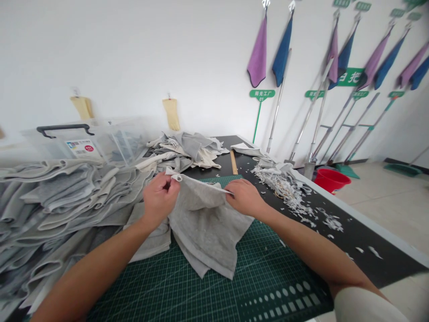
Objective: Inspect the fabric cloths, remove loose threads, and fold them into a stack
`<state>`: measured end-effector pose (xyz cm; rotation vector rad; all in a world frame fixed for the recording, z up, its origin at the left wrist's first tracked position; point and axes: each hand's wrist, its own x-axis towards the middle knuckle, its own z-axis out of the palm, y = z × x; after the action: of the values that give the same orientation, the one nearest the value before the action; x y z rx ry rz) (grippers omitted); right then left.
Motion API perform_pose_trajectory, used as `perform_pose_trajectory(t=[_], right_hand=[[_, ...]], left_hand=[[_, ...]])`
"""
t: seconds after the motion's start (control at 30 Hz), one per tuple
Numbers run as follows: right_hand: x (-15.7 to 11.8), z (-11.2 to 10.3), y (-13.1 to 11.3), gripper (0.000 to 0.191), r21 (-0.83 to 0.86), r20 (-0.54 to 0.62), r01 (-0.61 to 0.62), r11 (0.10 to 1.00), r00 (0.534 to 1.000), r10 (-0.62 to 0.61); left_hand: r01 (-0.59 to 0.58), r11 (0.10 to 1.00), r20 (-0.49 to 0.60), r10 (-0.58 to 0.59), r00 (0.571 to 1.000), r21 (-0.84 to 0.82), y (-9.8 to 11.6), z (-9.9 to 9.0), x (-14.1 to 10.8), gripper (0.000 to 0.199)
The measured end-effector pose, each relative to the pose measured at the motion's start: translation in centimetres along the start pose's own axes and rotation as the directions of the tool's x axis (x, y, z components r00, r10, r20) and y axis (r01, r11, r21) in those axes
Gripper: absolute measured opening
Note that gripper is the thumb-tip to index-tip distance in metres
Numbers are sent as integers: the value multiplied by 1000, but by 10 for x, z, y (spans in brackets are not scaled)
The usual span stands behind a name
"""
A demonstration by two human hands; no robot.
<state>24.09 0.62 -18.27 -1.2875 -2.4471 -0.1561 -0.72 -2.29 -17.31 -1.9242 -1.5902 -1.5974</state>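
A grey piece of fabric point(208, 223) hangs between my two hands above the green cutting mat point(187, 293). My left hand point(160, 197) is closed on its upper left corner, where the edge curls over. At the upper right edge my right hand point(246, 197) pinches the cloth between thumb and fingers. The top edge runs fairly straight from hand to hand, and the lower part drapes down in folds to the mat. Another folded grey cloth point(150, 243) lies on the mat just left of the held one, partly behind my left forearm.
A large heap of folded grey fabric point(67, 192) fills the left side. Behind it stands a clear plastic box point(117, 143). More cloth pieces point(194, 150) and a wooden ruler point(233, 162) lie at the back. White scraps point(291, 192) cover the right; a red bucket point(330, 180) stands on the floor.
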Motion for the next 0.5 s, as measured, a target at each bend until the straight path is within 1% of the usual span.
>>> perform_pose_trajectory(t=[0.07, 0.1, 0.2, 0.27, 0.33, 0.4, 0.43, 0.5], right_hand=[[0, -4, 7, 18, 4, -28, -26, 1000, 999, 26], [-1, -6, 10, 18, 7, -38, -60, 998, 997, 60], [0, -14, 23, 19, 38, -64, -181, 983, 981, 183], [4, -21, 32, 20, 91, -91, -207, 974, 972, 215], [10, -27, 38, 20, 185, -134, -162, 969, 973, 189], [20, -32, 43, 19, 331, -200, -102, 938, 964, 175], [25, -33, 45, 18, 424, -239, -74, 903, 952, 191], [38, -35, 46, 17, 622, -306, -21, 783, 914, 267]], left_hand=[[11, 1000, -17, -12, 1000, -9, 0, -2, 3, 24], [25, 1000, -27, -25, 999, -18, 0, -3, 4, 25], [102, 993, -65, -105, 992, -53, 2, -4, 10, 25], [153, 985, -76, -160, 984, -83, 4, -4, 17, 25], [186, 976, -70, -194, 978, -112, 5, -3, 26, 26], [209, 965, -76, -223, 972, -158, 5, -1, 36, 28], [221, 957, -86, -240, 967, -189, 6, 0, 41, 28], [247, 934, -105, -281, 954, -257, 8, 3, 51, 25]])
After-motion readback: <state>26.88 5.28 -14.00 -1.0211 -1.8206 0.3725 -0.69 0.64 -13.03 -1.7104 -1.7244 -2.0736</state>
